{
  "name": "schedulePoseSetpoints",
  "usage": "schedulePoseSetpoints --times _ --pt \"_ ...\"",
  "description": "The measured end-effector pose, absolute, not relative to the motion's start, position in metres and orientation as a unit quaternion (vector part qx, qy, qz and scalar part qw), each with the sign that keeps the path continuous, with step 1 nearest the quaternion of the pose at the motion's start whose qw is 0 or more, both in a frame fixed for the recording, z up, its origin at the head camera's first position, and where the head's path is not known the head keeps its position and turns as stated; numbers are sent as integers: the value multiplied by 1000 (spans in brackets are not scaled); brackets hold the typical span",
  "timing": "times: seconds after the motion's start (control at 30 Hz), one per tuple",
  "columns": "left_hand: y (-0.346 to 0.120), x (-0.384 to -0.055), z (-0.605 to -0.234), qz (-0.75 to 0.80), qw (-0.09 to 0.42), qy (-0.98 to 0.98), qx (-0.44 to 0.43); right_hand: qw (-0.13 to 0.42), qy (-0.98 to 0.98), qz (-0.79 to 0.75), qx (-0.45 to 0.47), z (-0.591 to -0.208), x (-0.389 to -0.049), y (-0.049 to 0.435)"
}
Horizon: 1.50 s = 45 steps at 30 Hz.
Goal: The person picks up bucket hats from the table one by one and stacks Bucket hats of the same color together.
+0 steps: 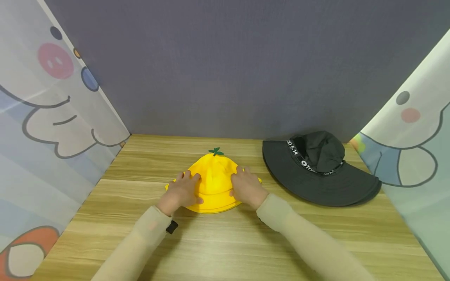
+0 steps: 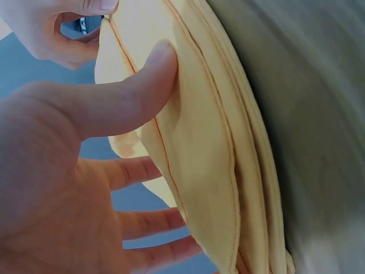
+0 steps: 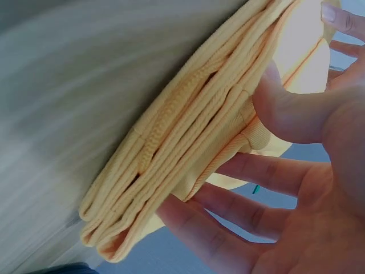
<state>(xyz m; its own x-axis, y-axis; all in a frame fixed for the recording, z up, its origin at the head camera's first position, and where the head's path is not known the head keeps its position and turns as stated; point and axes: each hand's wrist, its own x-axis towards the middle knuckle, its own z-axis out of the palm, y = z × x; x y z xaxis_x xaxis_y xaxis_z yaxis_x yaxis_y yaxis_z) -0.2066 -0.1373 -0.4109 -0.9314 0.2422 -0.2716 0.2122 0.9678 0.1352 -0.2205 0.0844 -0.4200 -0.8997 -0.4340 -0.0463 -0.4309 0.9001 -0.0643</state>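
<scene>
In the head view a yellow hat [image 1: 212,181] lies flattened on the table, its brim toward me and a small green leaf tip [image 1: 216,152] at the top. My left hand [image 1: 181,192] rests on its left side. In the left wrist view its thumb touches the hat [image 2: 197,148] near the brim, while the other fingers stretch along the far side. My right hand [image 1: 247,186] touches the right side. Seen from the right wrist, its fingers extend fairly straight beside the folded fabric layers [image 3: 177,131], thumb against the cloth.
To the right, a wide-brimmed dark grey hat [image 1: 321,175] with a lettered band lies on the wooden table [image 1: 225,249]. A grey panel [image 1: 225,70] stands behind. Cartoon-printed sheets [image 1: 70,121] flank both sides.
</scene>
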Motion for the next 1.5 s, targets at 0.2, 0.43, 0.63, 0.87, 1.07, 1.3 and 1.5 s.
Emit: schedulePoseSetpoints --times 0.2,0.43,0.63,0.87,1.07,1.3,1.5 --pt "-148 -217 -410 58 144 982 106 51 976 -31 -208 -418 -235 68" --pt "-145 -221 -406 80 117 987 82 64 977 -32 -202 -417 -246 53" --pt "-130 -223 -411 108 93 988 59 65 977 -25 -200 -418 -253 41" --pt "-131 -231 -414 118 81 990 15 70 978 -23 -196 -421 -259 30" --pt "-143 -240 -414 111 99 989 -3 66 977 -40 -200 -426 -263 22" --pt "-155 -250 -411 120 103 987 -11 97 964 -109 -224 -421 -271 32" --pt "-163 -247 -414 128 101 986 -20 83 945 -225 -221 -416 -260 63"
